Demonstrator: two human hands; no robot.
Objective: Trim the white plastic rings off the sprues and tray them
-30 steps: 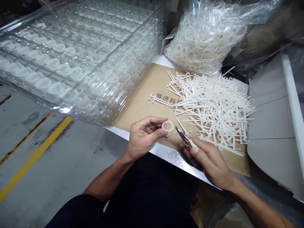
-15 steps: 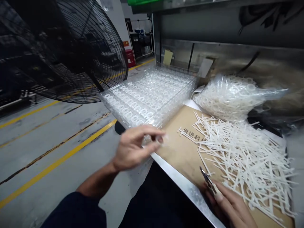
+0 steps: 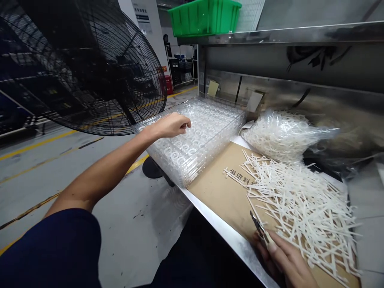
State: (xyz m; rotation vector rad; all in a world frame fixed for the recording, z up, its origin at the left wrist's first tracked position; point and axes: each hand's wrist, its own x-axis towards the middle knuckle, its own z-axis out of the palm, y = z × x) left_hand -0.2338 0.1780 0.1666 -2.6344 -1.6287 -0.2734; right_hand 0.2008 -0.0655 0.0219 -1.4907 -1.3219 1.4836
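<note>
My left hand (image 3: 174, 125) is over the stack of clear plastic trays (image 3: 192, 168), its fingers curled downward and pressed together. Whatever they hold, if anything, is hidden. Rows of white plastic rings (image 3: 179, 145) lie in the compartments of the top tray. Near the table's front edge, my right hand (image 3: 285, 256) is closed around a pair of nippers (image 3: 259, 226), jaws pointing up and away from me. Beside it spreads a heap of thin white plastic sprues (image 3: 303, 200) on a brown paper sheet (image 3: 211, 176) with printed characters.
A clear bag of white rings (image 3: 276, 134) stands behind the sprues. At the left, a large black fan (image 3: 99, 80) stands close to the trays and my left arm. A green bin (image 3: 205, 18) sits on the metal shelf (image 3: 285, 36) above the table.
My left hand has carried a white ring from near the nippers leftward and out over the trays; the ring is now out of sight. My right hand keeps the nippers. The view has tilted up.
</note>
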